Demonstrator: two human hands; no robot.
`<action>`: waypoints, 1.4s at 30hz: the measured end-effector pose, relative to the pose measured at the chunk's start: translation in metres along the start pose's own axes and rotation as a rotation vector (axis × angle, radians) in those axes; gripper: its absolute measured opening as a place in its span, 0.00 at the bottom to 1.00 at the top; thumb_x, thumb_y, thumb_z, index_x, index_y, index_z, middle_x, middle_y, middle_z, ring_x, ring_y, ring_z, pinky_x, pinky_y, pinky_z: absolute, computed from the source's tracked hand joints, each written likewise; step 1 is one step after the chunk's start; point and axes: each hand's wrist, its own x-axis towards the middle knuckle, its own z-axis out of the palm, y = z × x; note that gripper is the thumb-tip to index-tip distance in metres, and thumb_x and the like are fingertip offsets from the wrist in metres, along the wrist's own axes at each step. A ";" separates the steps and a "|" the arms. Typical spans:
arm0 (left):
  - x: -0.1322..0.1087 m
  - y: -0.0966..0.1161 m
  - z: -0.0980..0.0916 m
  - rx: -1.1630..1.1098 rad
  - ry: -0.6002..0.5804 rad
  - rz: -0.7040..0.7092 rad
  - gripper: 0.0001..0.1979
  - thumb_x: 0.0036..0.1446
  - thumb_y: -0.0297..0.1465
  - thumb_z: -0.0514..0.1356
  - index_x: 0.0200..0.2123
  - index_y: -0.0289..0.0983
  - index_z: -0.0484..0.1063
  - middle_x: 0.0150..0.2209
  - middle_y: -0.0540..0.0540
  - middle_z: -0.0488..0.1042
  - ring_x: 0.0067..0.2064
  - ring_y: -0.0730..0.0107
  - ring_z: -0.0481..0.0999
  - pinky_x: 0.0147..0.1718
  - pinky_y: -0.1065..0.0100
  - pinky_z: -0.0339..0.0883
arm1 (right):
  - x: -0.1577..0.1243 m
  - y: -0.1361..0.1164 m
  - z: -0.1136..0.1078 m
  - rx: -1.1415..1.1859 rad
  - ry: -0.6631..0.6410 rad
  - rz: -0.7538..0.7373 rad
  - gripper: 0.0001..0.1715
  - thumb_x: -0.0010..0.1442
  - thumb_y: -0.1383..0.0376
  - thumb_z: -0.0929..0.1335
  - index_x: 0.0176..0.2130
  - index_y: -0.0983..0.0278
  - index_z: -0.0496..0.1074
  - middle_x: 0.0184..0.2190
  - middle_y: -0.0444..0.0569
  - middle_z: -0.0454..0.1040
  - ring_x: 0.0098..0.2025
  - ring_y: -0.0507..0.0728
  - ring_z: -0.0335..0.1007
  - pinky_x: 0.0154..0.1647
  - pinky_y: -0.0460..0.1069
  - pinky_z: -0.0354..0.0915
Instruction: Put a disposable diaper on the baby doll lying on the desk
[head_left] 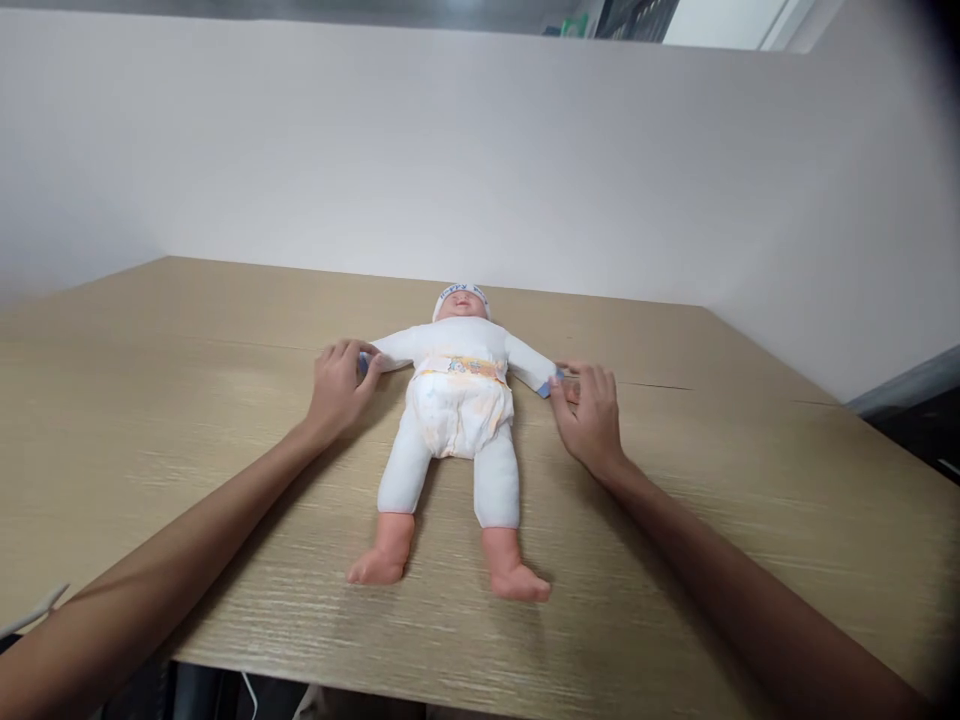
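A baby doll (pixel 463 345) lies on its back on the wooden table, head away from me and feet toward me. It wears a white top with blue cuffs, a white cap with blue lettering, and a diaper (pixel 459 410) with an orange patterned waistband. Its arms are spread out to the sides. My left hand (pixel 341 390) is closed on the doll's hand at the left cuff, which is mostly hidden by my fingers. At the other cuff, my right hand (pixel 591 412) grips the doll's other hand between thumb and fingers.
The wooden table (pixel 225 560) reaches back to a pale wall (pixel 465 150). Below the table's front edge, dark items and a white cable (pixel 250 695) show. A dark object (pixel 919 410) stands past the right edge. A thin seam crosses the tabletop.
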 end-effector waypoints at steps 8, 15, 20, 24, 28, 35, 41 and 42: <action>0.045 -0.023 0.030 0.176 -0.270 0.054 0.35 0.71 0.58 0.51 0.62 0.34 0.72 0.59 0.28 0.79 0.60 0.34 0.73 0.64 0.40 0.60 | 0.030 0.025 0.040 -0.091 -0.198 0.035 0.35 0.76 0.47 0.63 0.66 0.69 0.74 0.60 0.66 0.81 0.60 0.73 0.75 0.65 0.65 0.65; 0.049 0.001 0.031 0.307 -0.375 0.001 0.35 0.72 0.56 0.47 0.57 0.32 0.74 0.48 0.29 0.83 0.52 0.36 0.81 0.58 0.45 0.66 | 0.027 0.003 0.044 0.018 -0.236 0.140 0.28 0.76 0.45 0.66 0.56 0.63 0.80 0.54 0.59 0.83 0.54 0.68 0.78 0.54 0.57 0.68; 0.036 0.042 0.024 0.199 -0.396 -0.183 0.32 0.72 0.54 0.48 0.57 0.33 0.73 0.52 0.28 0.84 0.51 0.38 0.83 0.44 0.56 0.70 | 0.023 -0.029 0.045 0.027 -0.275 0.300 0.25 0.77 0.50 0.63 0.55 0.64 0.78 0.53 0.61 0.82 0.53 0.67 0.76 0.53 0.57 0.68; 0.014 0.067 -0.002 0.135 -0.339 -0.263 0.30 0.71 0.55 0.51 0.55 0.34 0.73 0.48 0.32 0.85 0.46 0.41 0.83 0.40 0.59 0.69 | 0.016 -0.045 0.024 0.062 -0.280 0.289 0.27 0.77 0.47 0.62 0.54 0.64 0.77 0.53 0.60 0.82 0.53 0.67 0.76 0.53 0.57 0.68; -0.027 0.094 -0.046 0.054 -0.267 -0.269 0.30 0.70 0.58 0.54 0.54 0.37 0.73 0.43 0.39 0.84 0.41 0.47 0.81 0.37 0.61 0.67 | -0.001 -0.062 -0.015 0.193 -0.227 0.235 0.28 0.75 0.46 0.63 0.55 0.63 0.77 0.52 0.59 0.82 0.54 0.67 0.77 0.54 0.58 0.69; -0.177 0.143 -0.118 -0.123 -0.179 -0.202 0.24 0.72 0.55 0.59 0.53 0.40 0.72 0.41 0.45 0.82 0.39 0.54 0.81 0.37 0.61 0.70 | -0.062 -0.088 -0.127 0.325 -0.346 0.077 0.25 0.75 0.47 0.68 0.58 0.60 0.77 0.52 0.54 0.82 0.52 0.65 0.78 0.54 0.57 0.70; -0.358 0.142 -0.152 -0.192 -0.322 -0.119 0.15 0.67 0.44 0.62 0.51 0.45 0.79 0.41 0.42 0.82 0.42 0.51 0.82 0.40 0.57 0.79 | -0.141 -0.093 -0.210 0.380 -0.701 0.009 0.26 0.74 0.50 0.71 0.66 0.55 0.74 0.58 0.53 0.80 0.57 0.64 0.79 0.57 0.54 0.74; -0.382 0.140 -0.156 -0.174 -0.366 -0.137 0.13 0.65 0.44 0.63 0.48 0.47 0.81 0.38 0.43 0.82 0.40 0.50 0.82 0.40 0.55 0.80 | -0.153 -0.096 -0.218 0.389 -0.777 0.021 0.28 0.73 0.50 0.72 0.68 0.54 0.74 0.59 0.53 0.80 0.59 0.65 0.79 0.59 0.55 0.74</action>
